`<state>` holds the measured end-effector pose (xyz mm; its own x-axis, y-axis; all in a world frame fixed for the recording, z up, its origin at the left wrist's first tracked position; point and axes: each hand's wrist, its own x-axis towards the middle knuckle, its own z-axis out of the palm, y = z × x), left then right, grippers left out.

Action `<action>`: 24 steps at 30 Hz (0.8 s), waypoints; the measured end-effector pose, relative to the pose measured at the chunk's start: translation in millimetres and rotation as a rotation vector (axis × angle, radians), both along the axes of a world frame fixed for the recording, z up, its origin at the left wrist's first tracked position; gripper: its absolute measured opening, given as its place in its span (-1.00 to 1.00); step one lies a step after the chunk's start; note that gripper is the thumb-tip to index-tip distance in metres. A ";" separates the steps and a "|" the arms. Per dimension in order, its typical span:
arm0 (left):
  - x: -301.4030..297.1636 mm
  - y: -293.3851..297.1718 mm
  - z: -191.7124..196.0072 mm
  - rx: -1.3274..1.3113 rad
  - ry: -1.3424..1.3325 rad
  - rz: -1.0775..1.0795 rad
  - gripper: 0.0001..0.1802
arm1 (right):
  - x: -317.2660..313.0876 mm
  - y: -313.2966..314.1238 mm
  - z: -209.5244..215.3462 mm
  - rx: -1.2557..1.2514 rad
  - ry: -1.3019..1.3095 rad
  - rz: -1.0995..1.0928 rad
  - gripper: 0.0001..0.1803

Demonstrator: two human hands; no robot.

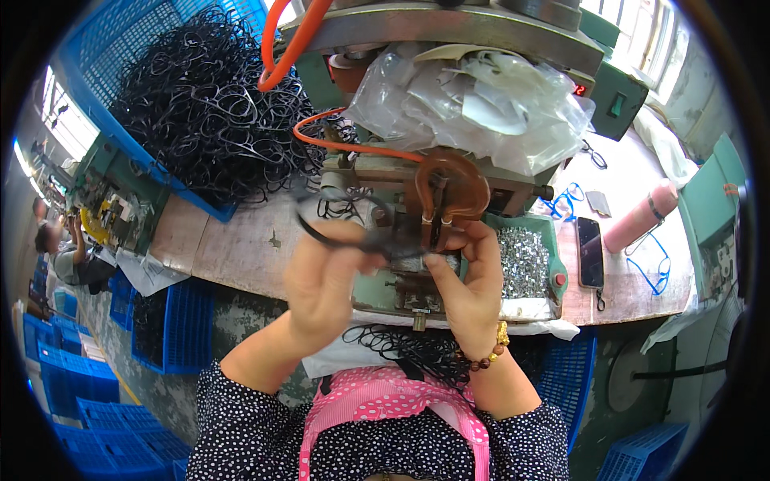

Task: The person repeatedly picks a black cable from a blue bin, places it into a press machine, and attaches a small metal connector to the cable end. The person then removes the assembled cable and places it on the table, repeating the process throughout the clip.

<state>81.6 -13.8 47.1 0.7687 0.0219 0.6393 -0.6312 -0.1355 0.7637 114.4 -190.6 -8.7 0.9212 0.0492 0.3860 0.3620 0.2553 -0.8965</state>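
- Landmark: the copper coil head (445,188) of the small machine on the bench (241,248); every position below is given relative to it
- My left hand (325,276) is below and to the left of the copper coil head, fingers closed on one side of a black spectacle frame (345,236)
- My right hand (469,280) is directly below the copper coil head, fingertips pinched on the other end of the same black spectacle frame
- The black spectacle frame spans between both hands, just under the copper coil head; it is blurred, so I cannot tell whether it touches the two prongs hanging from the coil
- Step in hand, as I judge it: presenting one end of the frame to the coil prongs
- The next move, by my judgement, calls for a steady two-handed grip and fine alignment of the frame end with the prongs, fingertips kept off the copper
- To the right of the copper coil head: a green tray of small metal parts (525,256)
- Farther right: a dark phone (589,252) and a pink bottle (642,216) lying on the bench
- Up and to the left of the copper coil head: a blue crate (104,48) heaped with black frames
- Above the copper coil head: crumpled clear plastic sheet (481,104) and an orange hose (281,48)
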 end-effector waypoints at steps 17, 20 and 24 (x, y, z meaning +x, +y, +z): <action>27.7 -23.1 -25.8 0.446 -0.280 0.061 -0.81 | -1.9 -112.6 -55.7 -0.285 -0.021 -0.743 -0.75; 27.2 -23.0 -29.0 0.438 -0.274 0.053 -0.80 | -0.9 -118.5 -74.1 -0.296 0.160 -0.644 -0.79; 27.3 -23.8 -25.8 0.424 -0.293 0.046 -0.76 | 0.4 -114.0 -77.4 -1.057 -0.220 -0.576 -0.69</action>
